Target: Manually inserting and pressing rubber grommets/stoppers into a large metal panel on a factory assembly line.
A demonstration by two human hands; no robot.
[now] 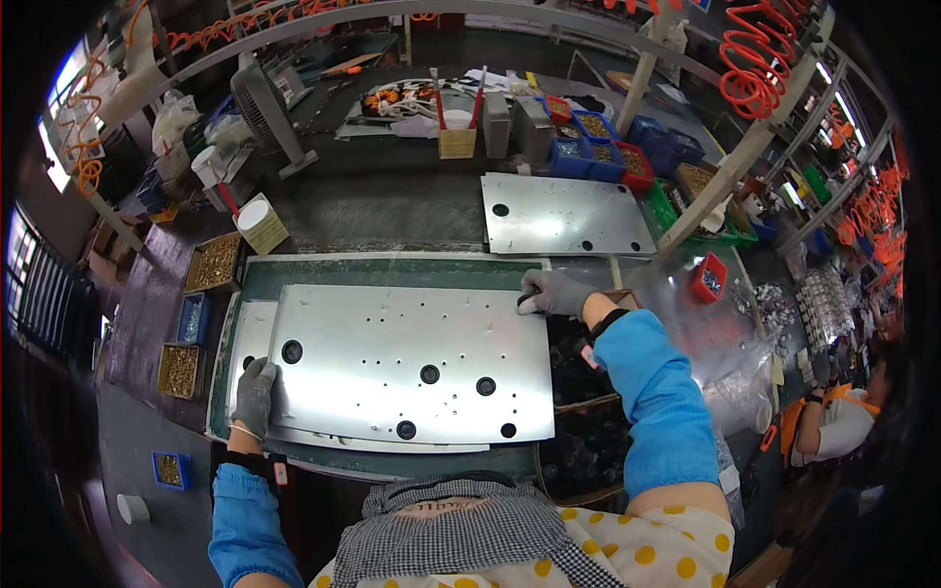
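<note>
In front of me a flat silver metal panel (392, 333) with small holes lies over another sheet (253, 338), whose left part sticks out. Several black round plugs sit in the upper panel, among them one plug (292, 351) near its left edge and another (429, 374) at the middle. My left hand (255, 397), in a grey glove, is closed on the panel's left edge. At the far right corner my gloved right hand (557, 294) pinches a dark round plug (527, 302); the fingers partly hide it.
Boxes of dark parts (583, 441) stand right of the panel. Another metal panel (559, 216) lies beyond. Bins of brass-coloured hardware (214, 265) line the left side. A wooden post (711, 181) rises at the right, near red coiled hoses (755, 64). A co-worker (833, 426) is far right.
</note>
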